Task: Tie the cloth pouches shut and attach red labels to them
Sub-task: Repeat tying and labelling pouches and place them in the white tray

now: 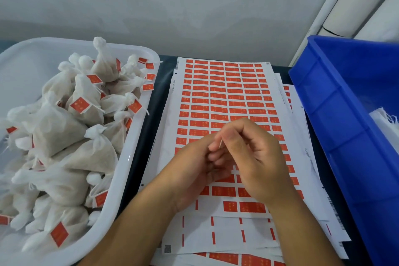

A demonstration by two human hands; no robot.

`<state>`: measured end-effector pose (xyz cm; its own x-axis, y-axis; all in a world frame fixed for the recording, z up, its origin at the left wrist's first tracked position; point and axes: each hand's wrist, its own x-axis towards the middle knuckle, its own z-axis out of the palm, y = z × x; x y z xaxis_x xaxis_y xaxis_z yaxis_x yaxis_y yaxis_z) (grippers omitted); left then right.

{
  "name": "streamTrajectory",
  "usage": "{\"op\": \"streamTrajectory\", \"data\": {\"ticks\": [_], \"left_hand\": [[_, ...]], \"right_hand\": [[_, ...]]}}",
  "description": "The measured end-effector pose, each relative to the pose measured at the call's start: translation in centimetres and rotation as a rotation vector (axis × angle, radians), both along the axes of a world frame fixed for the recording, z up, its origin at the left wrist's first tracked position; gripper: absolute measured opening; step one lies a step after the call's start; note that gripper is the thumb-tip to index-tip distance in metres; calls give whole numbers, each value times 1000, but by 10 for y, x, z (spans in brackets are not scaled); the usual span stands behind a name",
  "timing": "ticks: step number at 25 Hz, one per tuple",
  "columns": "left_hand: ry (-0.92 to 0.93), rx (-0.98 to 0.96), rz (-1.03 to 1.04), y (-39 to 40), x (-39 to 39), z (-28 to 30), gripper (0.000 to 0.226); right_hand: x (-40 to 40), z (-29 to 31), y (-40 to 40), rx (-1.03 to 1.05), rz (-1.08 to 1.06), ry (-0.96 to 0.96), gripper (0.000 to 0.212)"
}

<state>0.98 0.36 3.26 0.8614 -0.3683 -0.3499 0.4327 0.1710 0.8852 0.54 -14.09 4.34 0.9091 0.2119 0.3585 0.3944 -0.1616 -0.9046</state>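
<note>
My two hands meet above a sheet of red labels (226,93) that lies on a stack of similar sheets. My right hand (259,157) has its fingers curled, and its thumb and forefinger pinch a thin pale sliver, too small to identify. My left hand (190,175) lies just left of it, fingers curled toward the right hand's fingertips; what it holds, if anything, is hidden. No pouch is in either hand. Several tied white cloth pouches (64,127) with red labels fill a white tub (129,157) on the left.
A blue plastic crate (345,114) stands at the right, with a bit of white cloth (386,119) showing inside. The sheet's lowest rows have labels peeled off. A pale wall rises behind the table.
</note>
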Motion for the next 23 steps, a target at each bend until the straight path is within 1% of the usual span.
{"op": "streamTrajectory", "data": {"ticks": [2,4,9,11,12,14,16,17,18,20,21,22,23], "left_hand": [[-14,43,-19,3,1,-1,46],[-6,29,-1,7,3,0,45],[161,-235,124,11,4,8,41],[184,-323,152,13,5,10,47],[175,-334,165,13,4,10,53],[113,-238,180,12,4,9,48],[21,-48,197,12,4,9,58],[-1,53,209,13,5,8,62],[-1,156,219,13,6,8,62],[-25,383,202,12,6,6,48],[-92,508,166,13,5,5,41],[-196,613,122,13,4,3,38],[-316,679,88,12,3,2,35]], "right_hand": [[-1,1,-1,-48,42,3,26],[-2,0,0,-100,79,6,25],[-1,-9,2,-258,79,31,21],[1,-9,-2,-241,84,68,24],[3,-8,-3,-217,89,93,24],[7,-7,-6,-155,69,139,21],[9,-6,-8,-112,-11,158,19],[9,-6,-7,-129,-71,143,18],[9,-6,-7,-177,-130,110,17],[9,-7,-7,-287,-202,38,16],[9,-6,-7,-310,-212,21,16],[8,-6,-8,-308,-211,18,17],[8,-5,-9,-291,-202,22,18]]}}
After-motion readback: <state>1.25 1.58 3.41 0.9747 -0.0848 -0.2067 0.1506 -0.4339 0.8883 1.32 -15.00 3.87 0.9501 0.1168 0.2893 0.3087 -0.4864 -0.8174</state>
